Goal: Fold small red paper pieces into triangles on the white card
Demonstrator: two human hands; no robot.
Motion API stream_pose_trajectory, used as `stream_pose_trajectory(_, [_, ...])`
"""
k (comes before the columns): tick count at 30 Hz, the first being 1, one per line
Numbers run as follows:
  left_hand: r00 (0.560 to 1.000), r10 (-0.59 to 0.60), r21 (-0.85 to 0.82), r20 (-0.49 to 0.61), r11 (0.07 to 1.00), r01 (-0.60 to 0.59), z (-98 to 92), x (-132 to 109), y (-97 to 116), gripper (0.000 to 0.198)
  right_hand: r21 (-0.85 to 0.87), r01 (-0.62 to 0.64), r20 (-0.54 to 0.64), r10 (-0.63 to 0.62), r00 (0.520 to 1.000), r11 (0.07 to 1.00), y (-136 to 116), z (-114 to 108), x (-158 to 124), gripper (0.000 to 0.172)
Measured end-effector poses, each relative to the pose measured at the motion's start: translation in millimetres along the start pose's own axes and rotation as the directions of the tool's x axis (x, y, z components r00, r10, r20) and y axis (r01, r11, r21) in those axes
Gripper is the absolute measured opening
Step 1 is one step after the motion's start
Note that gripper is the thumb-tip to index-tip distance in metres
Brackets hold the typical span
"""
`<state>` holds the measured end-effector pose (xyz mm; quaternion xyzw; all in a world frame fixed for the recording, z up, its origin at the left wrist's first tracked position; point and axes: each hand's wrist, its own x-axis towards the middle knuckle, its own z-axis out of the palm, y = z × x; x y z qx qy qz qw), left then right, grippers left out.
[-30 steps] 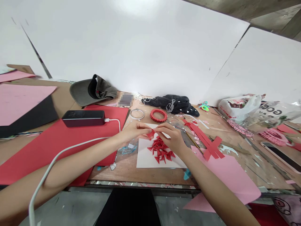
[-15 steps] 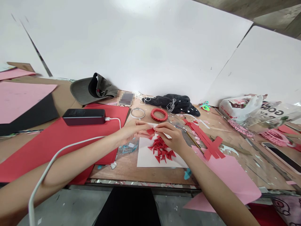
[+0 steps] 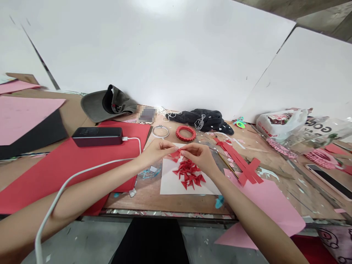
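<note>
Between my two hands a small piece of red paper (image 3: 180,149) is pinched at the fingertips. My left hand (image 3: 157,149) is closed on it from the left, and my right hand (image 3: 199,154) grips it from the right. Just below lies a pile of small folded red paper triangles (image 3: 189,176) on a white sheet (image 3: 170,185). Some of the pile is hidden behind my right hand. Beyond the hands sit a red paper ring (image 3: 186,134) and a white ring (image 3: 161,131).
Large red sheets (image 3: 55,174) with a power bank (image 3: 97,136) and its white cable lie left. To the right are red paper strips (image 3: 244,165), a gold-coloured pen-like tool (image 3: 228,165), pink paper (image 3: 271,207) and a phone (image 3: 328,179). A cap (image 3: 110,104) and black cloth (image 3: 206,119) rest behind.
My left fingers have drawn closer around the red paper and my right fingers have curled in. The paper has been turned a little between them.
</note>
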<state>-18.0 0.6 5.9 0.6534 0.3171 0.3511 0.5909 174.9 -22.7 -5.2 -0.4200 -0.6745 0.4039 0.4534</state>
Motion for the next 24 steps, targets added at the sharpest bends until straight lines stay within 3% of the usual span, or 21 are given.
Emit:
stream_pose_trajectory(14, [0.997,0.07,0.112,-0.032,0.991,-0.066,6.2,-1.4,1.4,0.027,-0.006,0.049,0.014,-0.048,0.999,0.999,-3.6,0.7,-1.4,0.015])
stream_pose_trajectory(19, [0.984,0.164,0.244,-0.074,0.959,-0.142,9.1,-4.5,-0.7,0.027,-0.046,0.016,0.027,-0.015,1.0,0.999,-2.8,1.9,-1.2,0.016])
stream_pose_trajectory(24, [0.982,0.186,0.286,-0.013,0.942,-0.175,11.7,-7.9,-5.5,0.028,-0.111,0.012,0.041,-0.007,0.999,0.994,-4.1,3.5,-3.3,0.018])
